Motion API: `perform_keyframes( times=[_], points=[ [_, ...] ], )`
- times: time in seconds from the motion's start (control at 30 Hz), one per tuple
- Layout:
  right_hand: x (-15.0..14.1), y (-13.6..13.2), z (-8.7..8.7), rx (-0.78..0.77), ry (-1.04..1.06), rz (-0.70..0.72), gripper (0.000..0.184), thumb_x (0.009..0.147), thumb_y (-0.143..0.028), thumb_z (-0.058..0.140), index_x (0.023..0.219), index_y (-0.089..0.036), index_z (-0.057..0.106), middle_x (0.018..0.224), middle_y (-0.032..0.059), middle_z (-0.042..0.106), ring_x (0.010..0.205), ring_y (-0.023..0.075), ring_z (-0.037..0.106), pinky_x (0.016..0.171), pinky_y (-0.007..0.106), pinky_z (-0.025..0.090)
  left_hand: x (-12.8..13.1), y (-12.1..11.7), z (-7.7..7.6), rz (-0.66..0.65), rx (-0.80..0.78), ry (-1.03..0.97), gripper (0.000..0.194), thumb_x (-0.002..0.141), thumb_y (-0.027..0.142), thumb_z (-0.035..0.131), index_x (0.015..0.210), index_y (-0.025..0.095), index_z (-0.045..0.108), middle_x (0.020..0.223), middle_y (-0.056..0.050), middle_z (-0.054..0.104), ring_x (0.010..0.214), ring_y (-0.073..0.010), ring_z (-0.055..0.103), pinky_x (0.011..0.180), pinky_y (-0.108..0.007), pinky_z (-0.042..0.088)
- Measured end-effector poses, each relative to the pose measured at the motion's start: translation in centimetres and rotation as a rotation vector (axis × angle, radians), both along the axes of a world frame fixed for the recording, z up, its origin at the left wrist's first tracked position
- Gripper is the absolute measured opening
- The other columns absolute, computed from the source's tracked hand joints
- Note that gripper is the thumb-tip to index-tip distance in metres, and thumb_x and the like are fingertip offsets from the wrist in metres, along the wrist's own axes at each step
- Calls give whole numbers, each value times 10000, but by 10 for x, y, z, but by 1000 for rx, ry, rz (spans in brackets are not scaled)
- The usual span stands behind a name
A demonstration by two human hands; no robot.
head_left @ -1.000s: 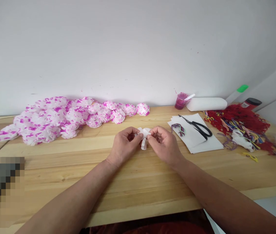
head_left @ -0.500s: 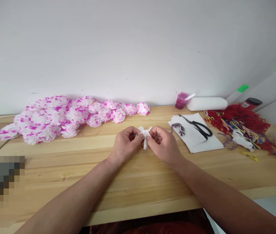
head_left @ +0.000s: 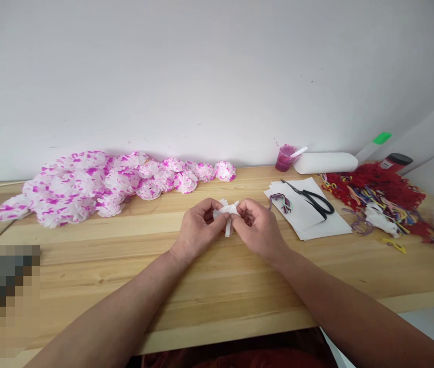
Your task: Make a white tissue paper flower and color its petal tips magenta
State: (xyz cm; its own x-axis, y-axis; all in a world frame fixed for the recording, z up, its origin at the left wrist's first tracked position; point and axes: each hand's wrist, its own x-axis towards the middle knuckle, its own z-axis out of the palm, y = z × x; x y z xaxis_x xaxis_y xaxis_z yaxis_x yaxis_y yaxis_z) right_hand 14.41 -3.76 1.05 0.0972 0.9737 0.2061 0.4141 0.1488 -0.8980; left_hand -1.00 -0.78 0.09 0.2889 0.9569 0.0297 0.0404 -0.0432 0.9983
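Between my hands, a little above the wooden table [head_left: 133, 276], is a small piece of folded white tissue paper [head_left: 229, 209] with ends sticking out. My left hand [head_left: 200, 226] pinches it from the left with thumb and fingers. From the other side my right hand [head_left: 258, 227] grips it the same way. A bit of dark red shows beneath the paper, too small to make out. My fingertips hide part of the paper's middle.
Pink-spotted white paper flowers [head_left: 82, 186] are heaped along the wall at left. Black-handled scissors [head_left: 314, 200] lie on white paper sheets [head_left: 326, 227] at right. Behind stand a cup of magenta liquid [head_left: 286, 158] and a white bottle [head_left: 328, 162]. Red yarn [head_left: 389, 186] is piled far right.
The white paper's upper ends have shifted and spread between my fingers. Both hands stay in nearly the same place, still pinching it.
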Motion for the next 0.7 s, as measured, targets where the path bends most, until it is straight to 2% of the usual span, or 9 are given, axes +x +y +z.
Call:
perform_keyframes(
  times=[0.17,0.33,0.43,0.6,0.7],
  points=[
    [1,-2,-2,9,-74,-22,179,785,-229,593,663,-222,462,576,-42,522,511,108,459,491,240,367,-2,2,1,28,-62,-17,174,767,314,684,749,186,568,684,-2,672,623,-144,611,570,-238,446],
    [0,-5,-3,115,-130,25,100,809,-234,598,765,-222,509,633,-38,562,532,110,492,532,243,394,0,1,-2,61,37,90,167,789,333,658,757,193,573,676,-2,668,609,-142,602,554,-237,429],
    [0,-4,-3,145,-143,14,139,813,-229,589,722,-223,485,631,-38,545,544,110,485,537,244,390,0,-1,-3,60,59,129,153,792,332,655,769,196,589,688,0,672,617,-143,603,557,-238,430],
    [2,-2,-3,58,-113,-42,170,800,-220,577,670,-225,467,581,-44,516,516,111,469,502,241,378,-1,0,3,43,-64,4,178,752,302,687,731,191,550,676,6,667,623,-144,610,587,-246,460],
    [2,-3,-2,83,-123,-19,141,799,-220,579,697,-226,481,608,-36,543,527,115,491,522,246,395,0,1,4,50,-84,-17,197,739,303,698,715,185,542,664,8,656,618,-140,608,595,-247,463]
  ],
)
